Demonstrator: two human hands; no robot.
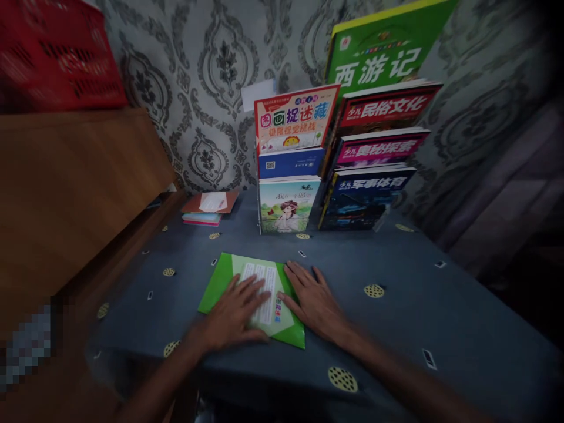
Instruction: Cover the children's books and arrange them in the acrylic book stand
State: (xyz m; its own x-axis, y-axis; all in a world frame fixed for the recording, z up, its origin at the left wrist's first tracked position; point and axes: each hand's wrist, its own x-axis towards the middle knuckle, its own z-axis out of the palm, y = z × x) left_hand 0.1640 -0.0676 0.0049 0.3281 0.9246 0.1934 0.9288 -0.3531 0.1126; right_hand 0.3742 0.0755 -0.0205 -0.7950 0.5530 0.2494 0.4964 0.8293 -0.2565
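Observation:
A thin green book (286, 332) lies flat near the front of the table, turned at an angle, its pale middle printed with white text panels. My left hand (238, 311) rests on its lower left part with the fingers spread. Over the book's right edge lies my right hand (312, 299), fingers stretched out and the thumb reaching onto the cover. Neither hand grips anything. Part of the cover is hidden under the hands.
Books stand in two stepped rows, one fronted by a light green picture book (288, 211), the other by a dark blue book (365, 200). A small stack of notebooks (207, 218) lies back left. Left are a wooden cabinet (79, 194) and a red basket (66, 59).

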